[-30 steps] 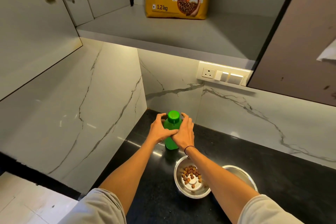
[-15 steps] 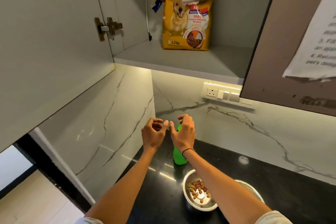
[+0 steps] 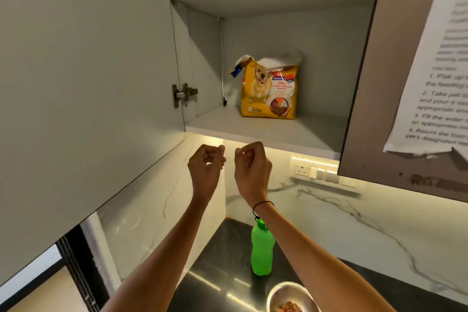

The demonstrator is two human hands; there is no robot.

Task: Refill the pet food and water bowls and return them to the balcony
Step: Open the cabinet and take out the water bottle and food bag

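At the far left, the grey cabinet door (image 3: 83,88) stands swung open, its metal hinge (image 3: 183,95) showing at the inner edge. Just right of it, the left hand (image 3: 206,168) is raised below the cabinet's lower shelf (image 3: 253,132), fingers curled in toward the palm and holding nothing. Close beside it, with a small gap between them, the right hand (image 3: 252,172) is raised to the same height, its fingers likewise curled and holding nothing; a thin black band (image 3: 262,204) circles that wrist. Above and between the hands, the yellow dog food bag (image 3: 269,88) stands upright on the lower shelf toward the back, its top torn open. Beneath the right forearm, the green water bottle (image 3: 262,252) stands upright on the black table (image 3: 222,273) near its back corner, where the two marble walls meet. Toward the near edge, a steel bowl (image 3: 286,296) with brown kibble (image 3: 288,308) in it sits partly cut off by the frame and partly hidden by the right forearm. Farther right, a white socket and switch panel (image 3: 319,172) is fixed to the wall under the cabinet, and a printed paper sheet (image 3: 435,78) hangs on the closed brown cabinet door (image 3: 374,109) at the right edge.
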